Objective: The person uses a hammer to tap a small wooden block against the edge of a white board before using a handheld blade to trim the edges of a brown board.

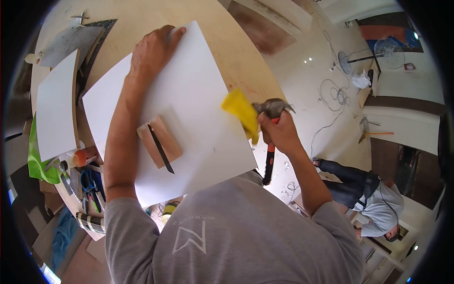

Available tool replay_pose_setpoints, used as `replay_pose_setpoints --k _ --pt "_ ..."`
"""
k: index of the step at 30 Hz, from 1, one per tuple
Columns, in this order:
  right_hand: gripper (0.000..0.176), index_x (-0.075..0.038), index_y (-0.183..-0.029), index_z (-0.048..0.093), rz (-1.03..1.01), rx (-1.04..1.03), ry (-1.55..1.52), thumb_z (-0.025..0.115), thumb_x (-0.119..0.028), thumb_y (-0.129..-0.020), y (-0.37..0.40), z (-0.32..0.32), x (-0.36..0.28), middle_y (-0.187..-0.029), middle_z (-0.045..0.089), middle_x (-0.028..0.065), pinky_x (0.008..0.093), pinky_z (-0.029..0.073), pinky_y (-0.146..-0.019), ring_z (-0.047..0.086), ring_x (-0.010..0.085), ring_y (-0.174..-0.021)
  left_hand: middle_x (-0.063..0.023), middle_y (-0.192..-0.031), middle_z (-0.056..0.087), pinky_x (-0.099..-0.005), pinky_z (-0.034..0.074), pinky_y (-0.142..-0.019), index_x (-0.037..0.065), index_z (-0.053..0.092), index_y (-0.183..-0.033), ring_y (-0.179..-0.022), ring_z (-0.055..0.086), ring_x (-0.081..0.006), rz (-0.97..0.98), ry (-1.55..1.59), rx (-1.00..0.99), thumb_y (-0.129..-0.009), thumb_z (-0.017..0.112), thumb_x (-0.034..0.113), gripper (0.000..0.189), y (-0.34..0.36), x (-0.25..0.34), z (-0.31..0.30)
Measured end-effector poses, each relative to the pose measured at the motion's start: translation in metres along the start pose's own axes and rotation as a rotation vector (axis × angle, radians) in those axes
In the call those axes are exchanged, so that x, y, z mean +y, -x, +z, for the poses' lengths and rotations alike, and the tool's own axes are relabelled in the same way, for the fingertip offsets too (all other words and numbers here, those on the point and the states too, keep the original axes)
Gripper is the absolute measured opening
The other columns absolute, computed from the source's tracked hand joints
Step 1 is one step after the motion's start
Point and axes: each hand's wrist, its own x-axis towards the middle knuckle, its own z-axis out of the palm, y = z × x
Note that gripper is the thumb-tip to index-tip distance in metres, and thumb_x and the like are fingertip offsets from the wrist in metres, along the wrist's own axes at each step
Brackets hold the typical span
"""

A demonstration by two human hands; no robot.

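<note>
My left hand [153, 47] rests flat on the far edge of a large white sheet [189, 99] lying on a plywood table [231, 52]. My right hand [279, 130] grips a hammer [270, 156] by its orange-and-black handle just below the metal head, at the sheet's right edge. A yellow cloth [241, 111] is pinched in the same hand beside the hammer head. A small wooden block [161, 142] lies on the sheet with a dark blade-like tool [161, 149] across it, under my left forearm.
A second white sheet [56, 104] lies at the table's left. A glue bottle [85, 155], scissors [87, 182] and tape rolls [90, 221] clutter the near left edge. Another person [369, 199] sits on the floor at right. Cables [333, 94] and a fan [390, 49] lie beyond.
</note>
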Motion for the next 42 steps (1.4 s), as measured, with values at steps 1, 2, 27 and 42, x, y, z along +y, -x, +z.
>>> replay_pose_setpoints --k 1,2,27,42 --pt "0.028 -0.002 -0.107 0.06 0.003 0.024 0.03 0.072 -0.02 -0.089 -0.003 -0.001 0.016 -0.067 0.055 -0.003 0.0216 0.032 -0.039 0.041 0.0036 -0.043 -0.0232 -0.093 0.069 -0.043 0.052 -0.082 0.005 0.068 -0.111 -0.092 0.066 -0.0401 -0.005 0.005 -0.012 -0.097 0.051 0.047 0.047 0.001 0.0 -0.001" --pt "0.028 -0.002 -0.106 0.06 0.001 0.049 0.057 0.072 -0.021 -0.089 -0.004 -0.001 0.025 -0.066 0.055 -0.003 0.0217 0.032 -0.039 0.041 0.0038 -0.043 -0.023 -0.093 0.07 -0.0429 0.052 -0.082 0.005 0.068 -0.111 -0.092 0.066 -0.0398 -0.019 0.01 -0.024 -0.097 0.051 0.047 0.048 0.003 0.0 -0.002" --pt "0.018 -0.003 -0.087 0.056 -0.089 -0.101 -0.05 0.065 -0.016 -0.093 0.028 0.003 0.031 -0.059 0.052 -0.0006 0.0243 0.033 -0.038 0.043 0.0069 -0.04 -0.0197 -0.086 0.071 -0.0425 0.053 -0.08 0.004 0.07 -0.109 -0.085 0.068 -0.0358 0.044 0.05 -0.004 -0.096 0.05 0.049 0.05 0.004 -0.002 0.001" --pt "0.024 -0.006 -0.083 0.051 -0.069 0.083 -0.212 0.063 -0.022 -0.096 -0.029 0.01 -0.007 -0.056 0.044 -0.0041 0.0248 0.03 -0.036 0.038 0.0062 -0.039 -0.0203 -0.085 0.07 -0.0451 0.053 -0.079 0.003 0.07 -0.093 -0.085 0.068 -0.0358 0.064 0.011 -0.018 -0.096 0.048 0.049 0.051 0.004 -0.008 0.002"
